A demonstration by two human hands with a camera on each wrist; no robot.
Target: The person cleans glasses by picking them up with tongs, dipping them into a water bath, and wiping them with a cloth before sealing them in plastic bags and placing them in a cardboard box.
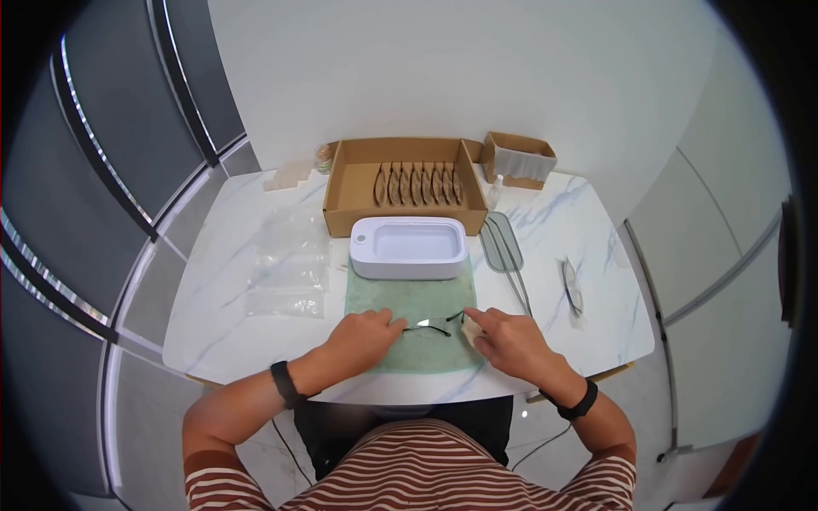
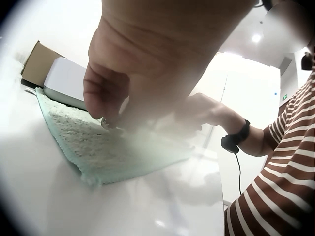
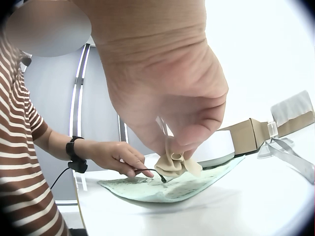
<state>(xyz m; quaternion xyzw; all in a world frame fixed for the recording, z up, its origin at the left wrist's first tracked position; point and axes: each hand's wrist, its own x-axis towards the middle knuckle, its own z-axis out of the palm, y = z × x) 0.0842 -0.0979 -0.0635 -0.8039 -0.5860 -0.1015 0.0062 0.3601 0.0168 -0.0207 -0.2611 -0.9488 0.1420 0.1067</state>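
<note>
In the head view my left hand [image 1: 366,339] pinches a pair of eyeglasses [image 1: 434,327] at one side, low over the green towel [image 1: 383,294]. The eyeglasses have clear lenses and thin dark temples. My right hand [image 1: 515,341] grips a bunched beige cloth [image 3: 173,166] between thumb and fingers, at the other side of the eyeglasses. A dark temple with a curved tip reaches the cloth in the right wrist view. Its far lens area is partly hidden by the hands. In the left wrist view the fingers of the left hand are curled together above the towel.
Behind the towel's front part stands a white basin-like device [image 1: 409,271]. A cardboard box [image 1: 341,223] beyond it holds several eyeglasses in a row. On the right are a grey tray [image 1: 503,234], wrapped eyeglasses [image 1: 571,285], a small bottle [image 1: 496,189] and a smaller box [image 1: 520,175]; on the left, plastic bags [image 1: 290,264].
</note>
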